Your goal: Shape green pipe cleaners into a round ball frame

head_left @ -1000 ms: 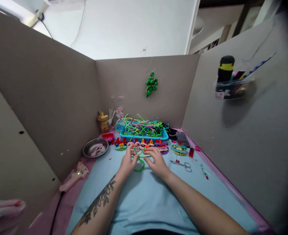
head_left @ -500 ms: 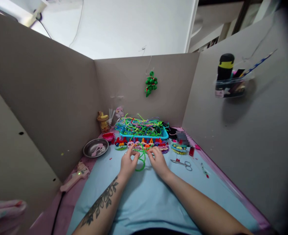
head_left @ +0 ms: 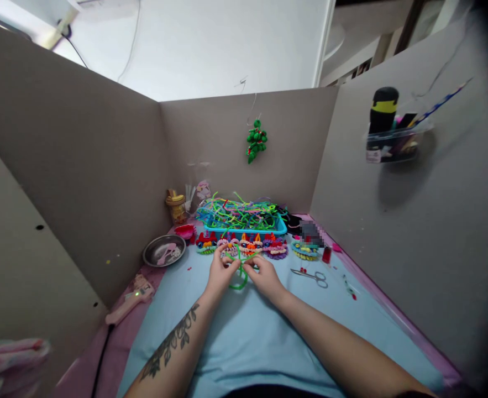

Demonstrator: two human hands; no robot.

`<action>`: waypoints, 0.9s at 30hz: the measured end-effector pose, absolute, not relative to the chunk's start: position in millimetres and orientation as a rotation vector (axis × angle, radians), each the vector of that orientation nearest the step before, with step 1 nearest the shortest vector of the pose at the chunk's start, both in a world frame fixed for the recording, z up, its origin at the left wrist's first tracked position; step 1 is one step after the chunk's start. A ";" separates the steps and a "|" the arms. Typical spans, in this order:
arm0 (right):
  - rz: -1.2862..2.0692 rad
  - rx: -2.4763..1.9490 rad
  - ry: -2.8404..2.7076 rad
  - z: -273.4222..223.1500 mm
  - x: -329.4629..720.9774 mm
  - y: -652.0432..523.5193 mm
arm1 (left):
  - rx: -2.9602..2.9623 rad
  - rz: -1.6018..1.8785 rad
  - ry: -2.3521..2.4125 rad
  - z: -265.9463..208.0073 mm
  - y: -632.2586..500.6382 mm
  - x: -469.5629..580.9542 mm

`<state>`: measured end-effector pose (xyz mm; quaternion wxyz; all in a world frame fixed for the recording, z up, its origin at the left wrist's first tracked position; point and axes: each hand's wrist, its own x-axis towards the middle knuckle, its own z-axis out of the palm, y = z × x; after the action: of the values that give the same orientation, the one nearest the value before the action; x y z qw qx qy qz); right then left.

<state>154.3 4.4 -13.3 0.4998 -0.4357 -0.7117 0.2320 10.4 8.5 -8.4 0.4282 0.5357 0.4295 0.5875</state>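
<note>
Green pipe cleaner [head_left: 239, 269] between left hand [head_left: 219, 276], right hand [head_left: 265, 278], both pinching it

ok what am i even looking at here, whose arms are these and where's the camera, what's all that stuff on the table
There is no machine here: these are a person's two bare arms, filmed by a camera worn on their head, looking forward and down. That is why the arms enter from the bottom edge. The left hand and right hand meet over a light blue mat and together pinch a green pipe cleaner, bent into a loop between them. Behind it lies a row of small colourful craft pieces, then a blue tray heaped with more pipe cleaners. To the left sit a metal bowl and a pink glue gun; to the right, small scissors. Grey cardboard walls surround the desk, and a green ornament hangs on the back one.
</note>
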 end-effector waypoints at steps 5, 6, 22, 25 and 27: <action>0.643 -1.110 -1.679 -16.8 155.4 8.2 | 1.365 1.452 1.097 -8.4 7.7 10.3; 0.687 -1.113 -1.672 -18.3 155.9 10.3 | 1.367 1.435 1.088 -7.9 7.5 9.5; 1.345 -0.852 -1.527 -20.2 168.0 18.9 | 1.221 1.278 0.971 -2.2 14.2 -4.5; 1.401 -0.835 -1.500 -20.7 169.3 19.6 | 1.198 1.295 0.974 -1.0 14.9 -7.3; 1.428 -0.830 -1.481 -21.7 170.0 19.9 | 1.181 1.305 0.978 -0.3 15.4 -9.2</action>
<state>170.0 19.9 -21.7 0.4455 -0.3351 -0.5976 0.5763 -9.2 15.4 -0.3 0.5347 0.4956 0.4107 0.5476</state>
